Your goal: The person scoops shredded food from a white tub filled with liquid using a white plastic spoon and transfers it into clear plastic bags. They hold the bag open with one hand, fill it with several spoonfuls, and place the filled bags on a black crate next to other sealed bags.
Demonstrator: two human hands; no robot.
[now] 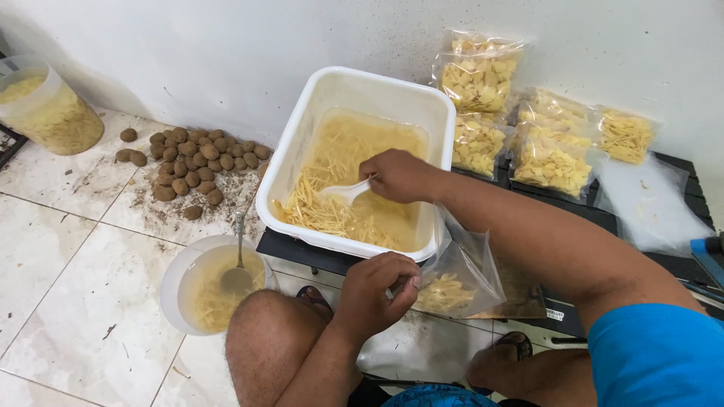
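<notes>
**Scooping potato strips from the tub toward the bag**

We are at the scooping step, as we judge it: the cut potato strips [332, 211] lie soaking in cloudy water inside the white rectangular tub [302, 128], heaped toward its near left corner. Our right hand [400, 175] reaches over the tub's near rim, fingers closed around the handle of a white spoon [345, 192] whose bowl rests on the heap of strips. Our left hand [377, 290] sits just below the tub's near edge, pinching the mouth of a clear plastic bag [460, 275] that already holds a small clump of strips at its bottom.

The next move, we think, calls for lifting a drained spoonful across the tub's rim and down into the bag, with the left hand holding the opening wide enough to catch it. The bag is just beside the tub, so the carry is short.

The tub rests on a dark tray [302, 252] on the tiled floor [60, 249]. At the tray's far right side lie filled bags of cut potato [550, 158] against the wall. On the floor to the left stand a round bowl [181, 271] with a metal ladle [237, 275], a pile of unpeeled potatoes [196, 162], and in the far left corner a clear jar [53, 113].
</notes>
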